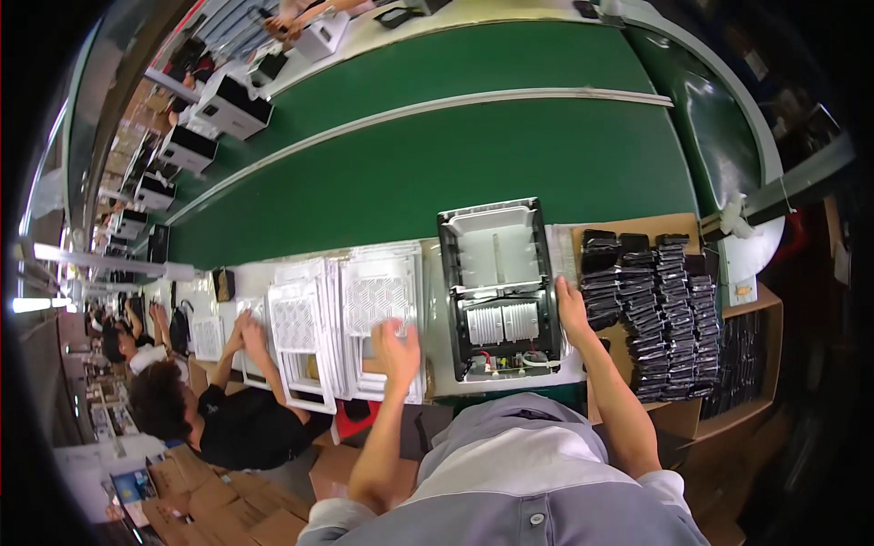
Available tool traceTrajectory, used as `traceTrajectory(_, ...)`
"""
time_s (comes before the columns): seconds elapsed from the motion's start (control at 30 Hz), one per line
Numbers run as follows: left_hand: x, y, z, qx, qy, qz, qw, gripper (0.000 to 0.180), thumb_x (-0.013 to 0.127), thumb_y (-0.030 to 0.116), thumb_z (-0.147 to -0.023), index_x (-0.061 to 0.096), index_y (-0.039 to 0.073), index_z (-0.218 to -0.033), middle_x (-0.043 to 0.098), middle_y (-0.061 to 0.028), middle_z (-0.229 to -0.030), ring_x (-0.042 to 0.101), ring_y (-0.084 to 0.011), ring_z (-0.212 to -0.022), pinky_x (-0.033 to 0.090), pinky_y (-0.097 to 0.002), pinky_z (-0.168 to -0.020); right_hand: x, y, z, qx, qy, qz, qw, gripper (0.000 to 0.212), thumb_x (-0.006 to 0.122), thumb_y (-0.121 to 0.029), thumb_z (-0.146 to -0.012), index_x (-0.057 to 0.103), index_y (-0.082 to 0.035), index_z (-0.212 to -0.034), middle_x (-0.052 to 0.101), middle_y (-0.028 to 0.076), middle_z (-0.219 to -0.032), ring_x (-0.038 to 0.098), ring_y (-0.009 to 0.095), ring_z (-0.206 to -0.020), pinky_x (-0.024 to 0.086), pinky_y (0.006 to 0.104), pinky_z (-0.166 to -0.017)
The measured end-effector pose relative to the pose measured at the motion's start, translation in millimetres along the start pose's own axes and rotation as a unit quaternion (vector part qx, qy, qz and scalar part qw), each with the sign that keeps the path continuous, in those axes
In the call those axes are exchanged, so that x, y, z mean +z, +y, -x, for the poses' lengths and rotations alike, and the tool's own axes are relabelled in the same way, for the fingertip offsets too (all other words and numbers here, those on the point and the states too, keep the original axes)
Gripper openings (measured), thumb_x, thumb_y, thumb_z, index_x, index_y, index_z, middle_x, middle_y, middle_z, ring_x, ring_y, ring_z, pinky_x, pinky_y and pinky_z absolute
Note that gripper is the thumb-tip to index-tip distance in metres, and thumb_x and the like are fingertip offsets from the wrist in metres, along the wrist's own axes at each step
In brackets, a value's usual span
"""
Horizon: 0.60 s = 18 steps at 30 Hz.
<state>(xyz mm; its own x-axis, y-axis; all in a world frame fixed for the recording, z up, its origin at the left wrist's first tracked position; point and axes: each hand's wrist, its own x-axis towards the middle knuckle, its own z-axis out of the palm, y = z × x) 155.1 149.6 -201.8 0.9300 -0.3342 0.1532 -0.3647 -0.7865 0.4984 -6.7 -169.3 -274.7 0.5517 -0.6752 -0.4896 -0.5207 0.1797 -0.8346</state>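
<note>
In front of me an open black-and-white appliance housing (499, 291) lies on the worktop. Its upper part is a white hollow; below sit two white finned blocks (503, 323), with coloured wires and a small board at the near end. My right hand (573, 312) rests along the housing's right side, fingers stretched out, not wrapped round it. To the left, overlapping stacks of white plastic frames with patterned grilles (378, 296) stand on the worktop. My left hand (396, 353) is over the right stack's near part, fingers loosely bent and apart, with nothing visible in them.
Many black wrapped packs (669, 318) are piled on cardboard at the right, beside a carton (769, 350). A green conveyor belt (437, 168) runs beyond the worktop. A co-worker (246, 428) at my left handles a white frame. White-and-black units (232, 107) line the far side.
</note>
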Motion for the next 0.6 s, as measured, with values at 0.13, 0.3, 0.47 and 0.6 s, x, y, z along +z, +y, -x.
traceTrajectory(0.13,9.5,-35.7,89.6,-0.083,-0.009,-0.07,0.994,0.021,0.074,0.011,-0.079,0.064,-0.001,-0.092,0.06,-0.021,-0.096,0.055,-0.0427,-0.094,0.043,-0.0521,-0.084,3.7,-1.2,3.5,0.024,-0.04,-0.056,0.997,0.07,0.041,-0.052,-0.107,0.049,0.008,-0.143,0.06,0.019,-0.137,0.055,0.024,-0.126,0.039,0.0332,-0.108)
traceTrajectory(0.3,-25.6,0.2,94.1,-0.108,0.07,-0.031,0.991,0.018,0.072,0.006,-0.078,0.065,-0.003,-0.092,0.059,-0.0224,-0.089,0.055,-0.0448,-0.089,0.042,-0.0531,-0.08,-4.6,-23.3,27.2,-0.085,0.009,0.003,0.996,0.054,0.046,-0.04,-0.106,0.053,0.005,-0.134,0.06,0.025,-0.132,0.057,0.039,-0.124,0.041,0.0407,-0.106)
traceTrajectory(0.47,-125.1,42.6,88.0,-0.099,0.04,0.061,0.992,0.016,0.074,0.002,-0.082,0.071,-0.007,-0.095,0.064,-0.0129,-0.081,0.063,-0.0205,-0.072,0.048,-0.0342,-0.062,-25.2,-83.1,69.9,-0.294,0.024,0.025,0.955,0.058,0.064,-0.016,-0.096,0.043,0.001,-0.146,0.051,0.019,-0.146,0.049,0.028,-0.134,0.038,0.0412,-0.112)
traceTrajectory(0.6,-207.5,96.4,60.0,-0.013,-0.071,0.124,0.99,0.008,0.072,-0.004,-0.082,0.071,-0.006,-0.09,0.062,-0.0048,-0.079,0.061,-0.0097,-0.07,0.046,-0.0238,-0.059,-59.3,-166.5,90.8,-0.434,-0.01,0.062,0.899,0.089,0.078,-0.017,-0.084,0.029,-0.001,-0.155,0.039,0.02,-0.157,0.039,0.033,-0.145,0.028,0.0454,-0.121)
